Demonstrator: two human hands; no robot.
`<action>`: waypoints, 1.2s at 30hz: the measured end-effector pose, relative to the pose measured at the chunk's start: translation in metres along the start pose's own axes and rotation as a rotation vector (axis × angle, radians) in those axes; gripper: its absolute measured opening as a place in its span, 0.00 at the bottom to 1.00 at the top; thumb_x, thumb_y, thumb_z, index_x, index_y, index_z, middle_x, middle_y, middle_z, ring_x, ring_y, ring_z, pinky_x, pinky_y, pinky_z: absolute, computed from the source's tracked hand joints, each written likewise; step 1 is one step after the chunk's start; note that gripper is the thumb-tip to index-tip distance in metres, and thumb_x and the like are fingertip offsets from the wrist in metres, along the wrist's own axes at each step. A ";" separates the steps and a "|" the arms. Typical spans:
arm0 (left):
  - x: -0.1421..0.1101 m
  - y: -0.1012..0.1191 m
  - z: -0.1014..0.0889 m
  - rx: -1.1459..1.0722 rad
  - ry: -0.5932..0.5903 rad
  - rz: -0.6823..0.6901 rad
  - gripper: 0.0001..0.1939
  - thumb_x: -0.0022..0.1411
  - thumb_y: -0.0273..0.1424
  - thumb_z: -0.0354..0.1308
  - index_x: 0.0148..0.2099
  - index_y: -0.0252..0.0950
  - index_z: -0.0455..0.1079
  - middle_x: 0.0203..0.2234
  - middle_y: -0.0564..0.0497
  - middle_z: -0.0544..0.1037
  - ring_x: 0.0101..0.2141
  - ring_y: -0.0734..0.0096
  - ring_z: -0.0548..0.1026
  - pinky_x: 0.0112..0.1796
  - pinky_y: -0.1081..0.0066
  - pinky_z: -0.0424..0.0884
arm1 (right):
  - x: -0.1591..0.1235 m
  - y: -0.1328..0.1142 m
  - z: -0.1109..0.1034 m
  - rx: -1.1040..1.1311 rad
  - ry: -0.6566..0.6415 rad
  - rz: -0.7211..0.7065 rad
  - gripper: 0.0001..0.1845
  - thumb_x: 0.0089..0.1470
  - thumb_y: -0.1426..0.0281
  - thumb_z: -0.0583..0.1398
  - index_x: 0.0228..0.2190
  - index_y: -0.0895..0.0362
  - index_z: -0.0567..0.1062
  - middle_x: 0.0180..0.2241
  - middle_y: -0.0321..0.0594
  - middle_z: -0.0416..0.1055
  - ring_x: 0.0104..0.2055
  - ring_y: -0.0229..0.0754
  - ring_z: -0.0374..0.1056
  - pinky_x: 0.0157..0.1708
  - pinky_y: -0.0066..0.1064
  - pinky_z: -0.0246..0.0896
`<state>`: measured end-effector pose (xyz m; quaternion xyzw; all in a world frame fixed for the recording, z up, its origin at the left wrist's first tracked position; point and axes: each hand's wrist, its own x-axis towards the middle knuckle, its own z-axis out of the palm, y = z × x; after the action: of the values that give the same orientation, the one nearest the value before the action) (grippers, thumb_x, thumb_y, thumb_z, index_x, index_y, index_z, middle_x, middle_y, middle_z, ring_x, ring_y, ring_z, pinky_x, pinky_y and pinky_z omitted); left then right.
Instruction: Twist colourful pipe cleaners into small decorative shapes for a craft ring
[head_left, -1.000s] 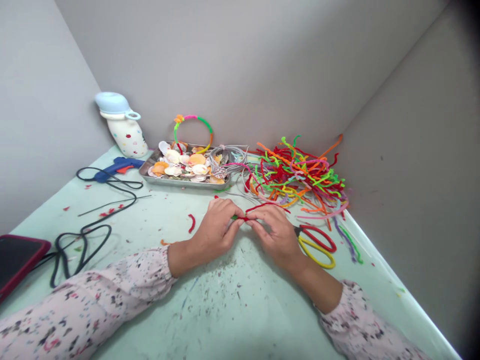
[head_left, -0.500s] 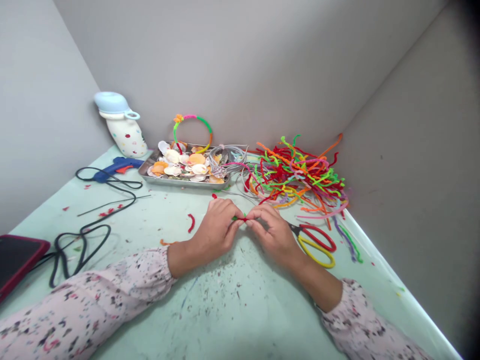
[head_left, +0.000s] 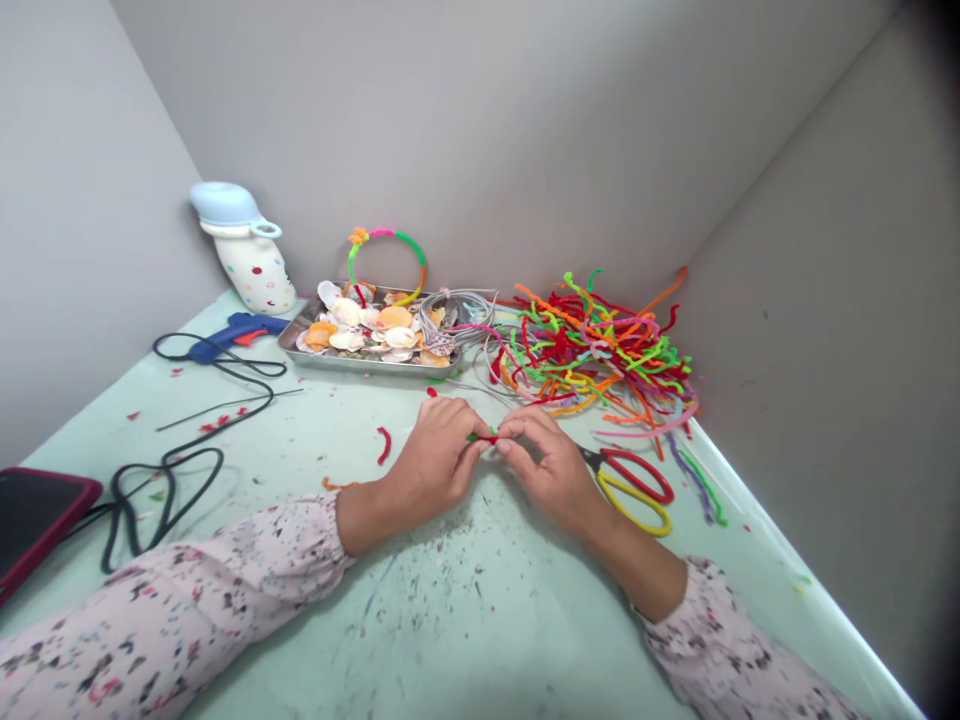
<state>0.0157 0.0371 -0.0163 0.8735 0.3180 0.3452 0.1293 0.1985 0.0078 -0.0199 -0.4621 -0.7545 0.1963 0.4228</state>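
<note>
My left hand (head_left: 435, 455) and my right hand (head_left: 551, 465) meet over the middle of the table, thumbs and fingers pinched. Between their fingertips a short stretch of red pipe cleaner (head_left: 491, 438) shows, with a bit of green beside the left fingers. Most of what they hold is covered by the fingers. Scissors (head_left: 634, 490) with a red and a yellow handle lie just right of my right hand, their blades partly behind it. A short curved red pipe cleaner piece (head_left: 384, 446) rests left of my left hand.
Behind my hands stand a metal tray (head_left: 360, 367) of seashells, a colourful pipe cleaner ring (head_left: 412, 243) and a heap of pipe cleaners (head_left: 600, 345). At left are a bottle (head_left: 255, 270), a blue glue gun (head_left: 232, 335), its black cord (head_left: 217, 455) and a phone (head_left: 45, 520).
The long red end that stuck out above my right hand one second ago has gone from view; the red bit between the fingertips stays. Both hands hardly move.
</note>
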 end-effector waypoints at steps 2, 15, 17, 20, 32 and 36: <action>0.000 0.000 0.000 0.000 -0.003 0.002 0.04 0.64 0.27 0.48 0.37 0.35 0.64 0.32 0.48 0.70 0.37 0.63 0.66 0.40 0.61 0.61 | 0.001 -0.001 -0.001 0.015 -0.023 0.006 0.05 0.59 0.70 0.56 0.32 0.55 0.71 0.36 0.39 0.67 0.43 0.42 0.64 0.46 0.36 0.58; -0.001 0.000 0.000 -0.019 -0.011 0.019 0.04 0.64 0.27 0.48 0.37 0.36 0.64 0.32 0.48 0.70 0.37 0.64 0.65 0.41 0.61 0.60 | 0.002 -0.001 -0.002 0.118 -0.079 0.048 0.08 0.60 0.69 0.54 0.30 0.56 0.70 0.35 0.38 0.65 0.41 0.41 0.63 0.44 0.33 0.57; -0.001 0.000 0.000 -0.029 -0.008 0.020 0.04 0.64 0.27 0.48 0.37 0.35 0.64 0.32 0.48 0.70 0.37 0.64 0.65 0.41 0.61 0.60 | 0.001 -0.001 -0.001 0.104 -0.060 0.048 0.09 0.61 0.69 0.53 0.31 0.56 0.71 0.35 0.38 0.66 0.41 0.41 0.63 0.44 0.34 0.56; -0.001 0.000 0.000 -0.022 -0.018 0.018 0.04 0.64 0.27 0.48 0.38 0.35 0.64 0.32 0.48 0.70 0.37 0.64 0.65 0.41 0.61 0.60 | 0.001 -0.001 0.000 0.080 -0.063 0.042 0.11 0.62 0.69 0.52 0.30 0.56 0.71 0.34 0.38 0.66 0.40 0.40 0.64 0.44 0.34 0.56; 0.001 0.002 -0.001 0.008 -0.043 0.037 0.04 0.64 0.26 0.48 0.37 0.35 0.63 0.32 0.48 0.69 0.36 0.63 0.65 0.41 0.61 0.61 | 0.001 -0.002 0.000 0.049 -0.111 0.059 0.14 0.63 0.69 0.49 0.27 0.56 0.69 0.30 0.36 0.65 0.37 0.39 0.62 0.42 0.33 0.53; 0.000 0.002 -0.001 -0.006 -0.024 0.038 0.04 0.64 0.27 0.48 0.37 0.35 0.63 0.32 0.48 0.69 0.36 0.63 0.65 0.41 0.61 0.60 | 0.001 -0.001 0.000 0.033 -0.084 0.053 0.13 0.62 0.69 0.52 0.27 0.56 0.70 0.31 0.36 0.67 0.38 0.40 0.63 0.44 0.34 0.53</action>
<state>0.0162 0.0357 -0.0151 0.8830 0.2989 0.3379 0.1294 0.1978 0.0082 -0.0183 -0.4660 -0.7556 0.2390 0.3933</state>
